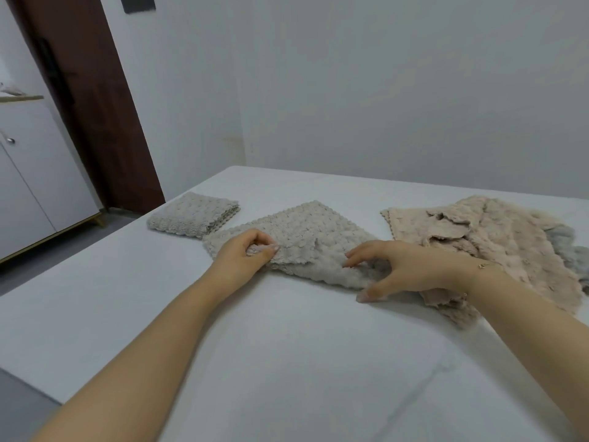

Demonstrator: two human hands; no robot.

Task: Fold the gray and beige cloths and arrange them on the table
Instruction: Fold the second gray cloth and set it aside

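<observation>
Left hand [247,255] pinches the gray cloth [296,237] at frame centre, pinning the fold; right hand [400,269] spreads open, flattening it.

White table [287,362] bears folded cloth [192,214], spread cloth [302,237], beige pile [497,250].

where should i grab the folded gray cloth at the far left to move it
Grip the folded gray cloth across its right edge, where the stacked layers show, coming from above with fingers under and thumb on top. Pinching all layers together should keep the fold from opening.
</observation>
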